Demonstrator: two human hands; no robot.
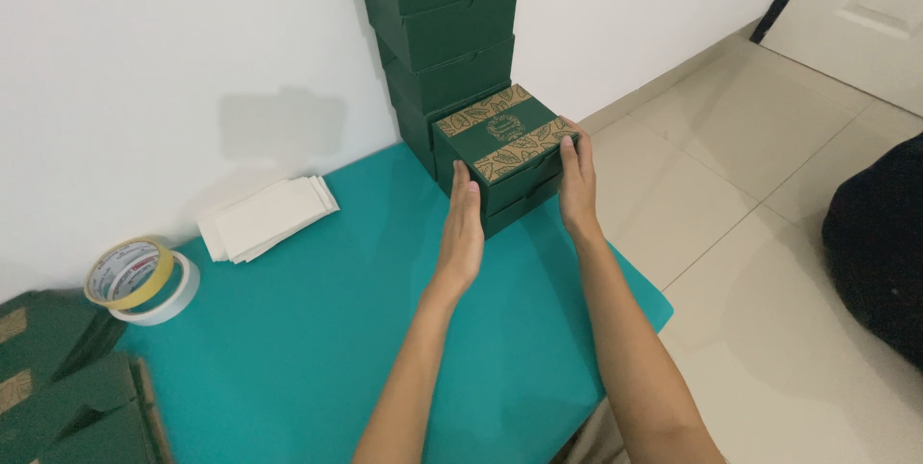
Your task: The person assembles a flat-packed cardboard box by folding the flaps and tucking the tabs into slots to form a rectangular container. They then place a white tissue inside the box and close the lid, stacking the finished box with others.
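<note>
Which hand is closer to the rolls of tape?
Left. The left hand presses the near-left side of the green box, on the side toward the tape rolls. The right hand holds the box's far-right side, farther away.

Both hands press the sides of a green box [505, 142] with brown leaf bands: left hand [463, 224], right hand [578, 180]. It sits atop another box on the teal worktop [336, 329], beside a tall box stack [444, 31]. Tape rolls [139, 279] and white papers [267, 218] lie to the left.
</note>
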